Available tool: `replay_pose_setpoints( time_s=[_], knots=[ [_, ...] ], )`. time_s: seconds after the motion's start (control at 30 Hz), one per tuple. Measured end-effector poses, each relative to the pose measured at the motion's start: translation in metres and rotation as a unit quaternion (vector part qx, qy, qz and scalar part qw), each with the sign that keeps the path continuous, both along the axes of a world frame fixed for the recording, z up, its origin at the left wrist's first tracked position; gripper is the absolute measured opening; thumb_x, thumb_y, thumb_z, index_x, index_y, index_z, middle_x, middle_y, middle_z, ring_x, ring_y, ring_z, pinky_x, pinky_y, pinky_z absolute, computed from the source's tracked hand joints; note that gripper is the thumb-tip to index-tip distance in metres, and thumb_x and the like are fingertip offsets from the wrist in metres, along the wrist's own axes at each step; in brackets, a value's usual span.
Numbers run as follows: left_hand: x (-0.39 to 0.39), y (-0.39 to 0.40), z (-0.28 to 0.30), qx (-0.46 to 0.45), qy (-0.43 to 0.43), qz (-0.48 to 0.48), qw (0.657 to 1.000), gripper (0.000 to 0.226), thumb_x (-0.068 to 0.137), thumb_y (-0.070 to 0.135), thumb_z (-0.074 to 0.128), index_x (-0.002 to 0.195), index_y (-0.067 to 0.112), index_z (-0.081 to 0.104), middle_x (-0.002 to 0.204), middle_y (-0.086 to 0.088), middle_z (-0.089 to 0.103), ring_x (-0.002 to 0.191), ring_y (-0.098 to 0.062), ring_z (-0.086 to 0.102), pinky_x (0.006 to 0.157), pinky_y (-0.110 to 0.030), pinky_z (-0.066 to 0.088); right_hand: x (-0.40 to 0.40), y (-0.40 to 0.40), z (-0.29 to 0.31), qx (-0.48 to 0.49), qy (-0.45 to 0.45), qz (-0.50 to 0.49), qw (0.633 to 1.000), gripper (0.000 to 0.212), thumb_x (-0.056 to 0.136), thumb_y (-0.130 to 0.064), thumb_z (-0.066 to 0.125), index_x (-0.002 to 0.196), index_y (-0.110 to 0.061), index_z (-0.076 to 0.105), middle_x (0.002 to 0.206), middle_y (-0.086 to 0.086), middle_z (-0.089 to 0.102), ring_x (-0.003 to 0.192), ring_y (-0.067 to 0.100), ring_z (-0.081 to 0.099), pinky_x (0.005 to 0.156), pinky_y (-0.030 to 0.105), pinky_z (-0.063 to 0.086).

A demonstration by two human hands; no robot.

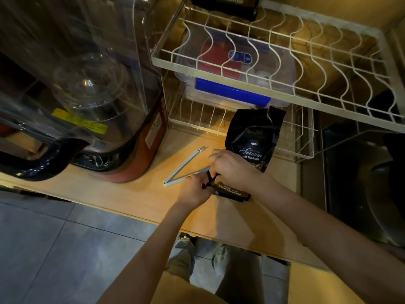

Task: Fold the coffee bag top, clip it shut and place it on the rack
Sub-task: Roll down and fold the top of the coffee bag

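Observation:
A black coffee bag (252, 137) lies on the wooden counter (131, 194), its crumpled open top pointing away toward the rack. Both hands pinch the bag's near end: my left hand (194, 190) from the left, my right hand (232, 170) from above, with dark bag material between the fingers. A pale bag clip (183, 166) lies open in a V just left of the bag, touching neither hand that I can tell. The white wire rack (285, 51) hangs above and behind the bag.
A large blender (98, 95) under a clear cover stands at the left. A clear plastic box with a blue latch (232, 91) sits on the lower wire shelf (197, 126). Another black bag (225, 5) stands on the rack's far side. A dark sink (361, 172) lies at the right.

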State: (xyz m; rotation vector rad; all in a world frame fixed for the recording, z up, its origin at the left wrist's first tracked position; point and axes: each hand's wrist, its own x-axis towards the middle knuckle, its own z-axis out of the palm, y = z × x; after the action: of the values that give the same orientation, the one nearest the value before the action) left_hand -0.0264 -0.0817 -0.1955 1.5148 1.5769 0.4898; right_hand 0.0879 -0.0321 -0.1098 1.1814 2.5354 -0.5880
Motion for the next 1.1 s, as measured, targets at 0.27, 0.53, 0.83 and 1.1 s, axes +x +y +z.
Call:
replay_pose_setpoints(
  time_s=[0.27,0.53,0.83,1.1],
  knots=[
    [-0.002,-0.002,0.010,0.261,0.145,-0.056,0.953,0.033,0.065,0.035,0.073,0.064,0.002,0.066,0.068,-0.013,0.066,0.077,-0.029,0.058,0.060,-0.039,0.049,0.010,-0.004,0.008,0.025,0.020,0.017,0.999,0.014,0.075,-0.011,0.063,0.087,-0.006,0.069,0.081,0.004,0.045,0.096,0.026,0.048,0.083,0.041,0.045],
    [-0.005,-0.007,-0.014,0.388,0.015,-0.151,0.909,0.036,0.078,0.026,0.059,0.053,0.001,0.061,0.066,-0.012,0.065,0.085,-0.013,0.048,0.065,-0.024,0.045,0.012,-0.003,0.034,-0.019,-0.035,0.062,0.997,0.022,0.080,-0.010,0.049,0.094,-0.015,0.066,0.095,0.004,0.065,0.094,0.023,0.055,0.085,0.040,0.047],
    [-0.001,-0.022,-0.013,0.418,0.047,-0.200,0.885,0.036,0.082,0.026,0.054,0.056,0.003,0.063,0.067,-0.009,0.062,0.091,-0.012,0.047,0.063,-0.022,0.050,0.017,0.015,0.052,0.168,-0.232,0.188,0.940,0.015,0.083,-0.016,0.049,0.083,-0.012,0.064,0.090,0.007,0.070,0.094,0.026,0.058,0.103,0.043,0.030],
    [-0.007,-0.021,-0.012,0.391,0.045,-0.163,0.904,0.041,0.078,0.035,0.059,0.049,0.004,0.059,0.055,-0.007,0.057,0.074,-0.012,0.045,0.056,-0.025,0.043,0.042,0.020,0.066,0.141,-0.192,0.185,0.954,0.021,0.084,-0.014,0.052,0.100,-0.019,0.065,0.106,0.005,0.067,0.112,0.024,0.052,0.115,0.046,0.015]
  ],
)
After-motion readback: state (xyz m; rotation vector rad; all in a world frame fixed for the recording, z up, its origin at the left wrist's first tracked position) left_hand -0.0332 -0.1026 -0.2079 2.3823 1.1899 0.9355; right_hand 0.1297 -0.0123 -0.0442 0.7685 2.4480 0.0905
